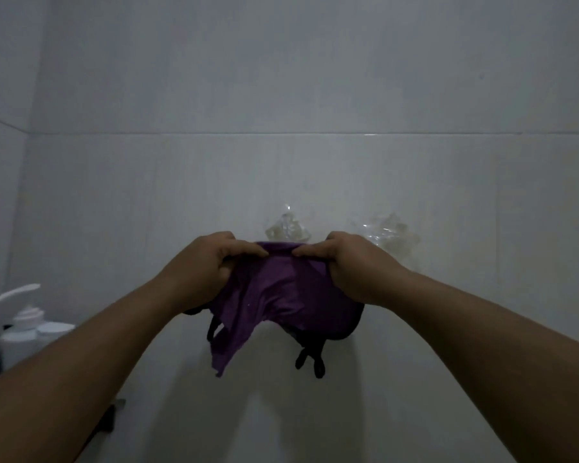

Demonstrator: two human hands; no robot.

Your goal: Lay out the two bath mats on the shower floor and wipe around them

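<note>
We see both hands raised in front of a white tiled wall (281,95), gripping one purple cloth (274,295) between them; the left hand (211,265) pinches the cloth's upper left edge, fingers curled over the fabric and thumb beneath; the right hand (351,265) clamps the upper right edge in the same manner; the fingertips of the two hands point toward each other and sit close together without touching. The cloth hangs bunched below the hands, one corner trailing down at lower left. Behind the cloth we note a dark hook rack (311,359) on the wall, its prongs showing below the fabric; two clear plastic wall fixtures (288,225) sit just above the hands. At the left edge stands a white pump bottle (20,325). We cannot tell where the bath mats are; the shower floor is out of view.
</note>
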